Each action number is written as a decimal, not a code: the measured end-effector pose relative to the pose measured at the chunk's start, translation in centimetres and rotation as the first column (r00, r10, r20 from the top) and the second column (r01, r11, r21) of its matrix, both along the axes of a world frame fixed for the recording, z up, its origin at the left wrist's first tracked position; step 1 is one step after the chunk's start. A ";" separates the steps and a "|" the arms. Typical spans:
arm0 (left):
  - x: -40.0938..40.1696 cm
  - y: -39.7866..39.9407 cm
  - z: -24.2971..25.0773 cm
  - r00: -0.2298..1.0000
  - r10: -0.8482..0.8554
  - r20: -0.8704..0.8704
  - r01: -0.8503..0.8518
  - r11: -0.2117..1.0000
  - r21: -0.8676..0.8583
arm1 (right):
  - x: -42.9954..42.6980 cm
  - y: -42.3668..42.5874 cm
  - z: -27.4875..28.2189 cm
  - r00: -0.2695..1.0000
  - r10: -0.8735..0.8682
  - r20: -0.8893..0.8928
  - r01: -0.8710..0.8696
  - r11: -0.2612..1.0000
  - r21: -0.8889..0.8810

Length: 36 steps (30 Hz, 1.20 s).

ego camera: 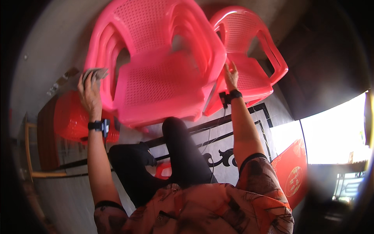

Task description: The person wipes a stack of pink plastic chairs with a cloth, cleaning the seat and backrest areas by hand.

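Note:
A stack of pink plastic armchairs [157,87] stands before my knees, with perforated seats and backs. My left hand [90,95] is at the stack's left armrest, with a folded grey-brown cloth [95,73] held under its fingers against the armrest's front. At the outer side of the right armrest is my right hand [231,76], fingers pointing up and a little apart. It seems to touch the armrest, but whether it grips cannot be seen. Just beyond that hand is another pink-red plastic armchair [248,70]. Both wrists wear black straps with small devices.
A red plastic item [73,117] stands left of the stack, beside a brown panel [47,134]. A thin cable [209,137] hangs from my right wrist over the patterned floor. A red printed mat or panel [292,172] lies right, near a bright opening [336,131]. A dark surface [318,64] rises behind.

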State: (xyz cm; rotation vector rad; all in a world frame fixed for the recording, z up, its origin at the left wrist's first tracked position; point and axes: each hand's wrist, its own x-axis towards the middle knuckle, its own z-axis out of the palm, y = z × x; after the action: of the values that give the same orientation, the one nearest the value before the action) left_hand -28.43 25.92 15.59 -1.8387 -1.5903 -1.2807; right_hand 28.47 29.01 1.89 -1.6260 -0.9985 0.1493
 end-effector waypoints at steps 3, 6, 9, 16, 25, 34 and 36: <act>-2.7 -0.3 0.0 0.996 0.076 -0.050 -0.073 0.996 0.050 | -4.8 -4.5 -0.3 0.983 -0.014 0.185 0.019 0.999 -0.026; -2.7 0.1 -0.4 0.999 0.035 -0.030 -0.033 0.996 0.078 | -8.2 -10.1 -1.3 0.953 -0.033 0.300 0.007 0.996 0.089; -2.2 0.9 -0.9 0.998 0.025 -0.050 -0.019 0.994 0.111 | -11.9 -14.9 -0.9 0.930 0.058 0.362 -0.097 0.991 0.091; -2.5 0.5 -3.6 0.988 -0.046 0.146 0.032 0.994 0.100 | -21.0 -14.2 3.7 0.702 0.450 0.552 -0.534 0.846 -0.010; -0.4 -0.3 -6.5 0.897 -0.146 0.417 0.101 0.987 0.127 | -31.2 -4.0 1.3 0.557 0.540 0.631 -0.636 0.766 -0.095; -2.6 -5.7 -12.6 0.830 -0.184 0.526 0.250 0.967 -0.057 | -32.4 -3.3 -2.0 0.589 0.469 0.659 -0.546 0.831 -0.104; -2.8 -7.0 -12.7 0.678 -0.239 0.695 0.409 0.908 -0.086 | -31.8 -3.2 -2.2 0.586 0.454 0.672 -0.523 0.845 -0.115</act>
State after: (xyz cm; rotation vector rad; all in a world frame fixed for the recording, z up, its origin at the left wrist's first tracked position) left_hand -31.24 18.88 2.87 -1.9892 -1.8692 -2.2140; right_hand -3.38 25.85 -0.29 -1.2711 -2.0036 -0.1476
